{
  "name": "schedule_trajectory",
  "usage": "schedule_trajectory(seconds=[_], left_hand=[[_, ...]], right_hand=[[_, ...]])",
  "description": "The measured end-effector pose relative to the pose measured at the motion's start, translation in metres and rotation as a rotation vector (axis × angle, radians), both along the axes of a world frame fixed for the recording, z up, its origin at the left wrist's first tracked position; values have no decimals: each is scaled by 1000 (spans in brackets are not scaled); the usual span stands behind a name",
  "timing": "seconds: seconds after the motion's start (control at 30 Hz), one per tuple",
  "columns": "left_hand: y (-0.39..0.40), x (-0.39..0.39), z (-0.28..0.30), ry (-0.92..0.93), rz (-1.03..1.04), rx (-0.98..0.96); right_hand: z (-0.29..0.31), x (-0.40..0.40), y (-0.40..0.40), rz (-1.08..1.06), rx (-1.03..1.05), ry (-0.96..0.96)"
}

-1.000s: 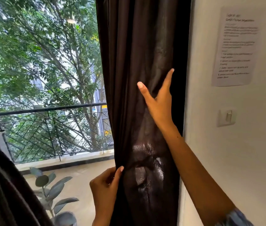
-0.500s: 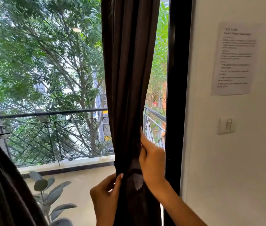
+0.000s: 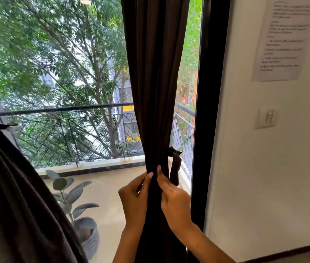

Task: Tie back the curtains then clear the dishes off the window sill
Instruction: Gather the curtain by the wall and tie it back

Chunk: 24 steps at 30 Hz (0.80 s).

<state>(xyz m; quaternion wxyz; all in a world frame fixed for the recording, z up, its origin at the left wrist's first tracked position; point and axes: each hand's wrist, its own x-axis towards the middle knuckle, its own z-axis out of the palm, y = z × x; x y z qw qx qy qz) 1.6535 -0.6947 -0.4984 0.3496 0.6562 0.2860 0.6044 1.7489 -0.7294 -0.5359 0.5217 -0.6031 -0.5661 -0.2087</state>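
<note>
Window (image 3: 64, 73), gathered curtain (image 3: 154, 82), pinching hands (image 3: 155, 194)

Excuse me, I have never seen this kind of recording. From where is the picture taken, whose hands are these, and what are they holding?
There is no machine here. The picture comes from a camera worn on a person's head, looking forward and down, so you see that person's own two hands. The left hand and the right hand both grip a dark curtain, gathered into a narrow bunch in front of a tall window. A dark tie strap hangs just right of the bunch, above the right hand. A second dark curtain at the lower left looks already tied. Outside are a balcony railing, a potted plant and trees. On the wall at the right are a printed sheet and a light switch. No dishes show.
</note>
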Motion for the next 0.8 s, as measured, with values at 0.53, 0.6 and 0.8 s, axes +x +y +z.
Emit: schedule_trajectory(seconds=[0.53,0.6,0.8], left_hand=[[-3,21,1,-17,88,-120],[-8,26,2,4,110,-112],[-28,44,2,-30,232,-130]], right_hand=[[56,71,3,80,47,435],[56,75,2,168,17,506],[47,75,-22,44,43,363]])
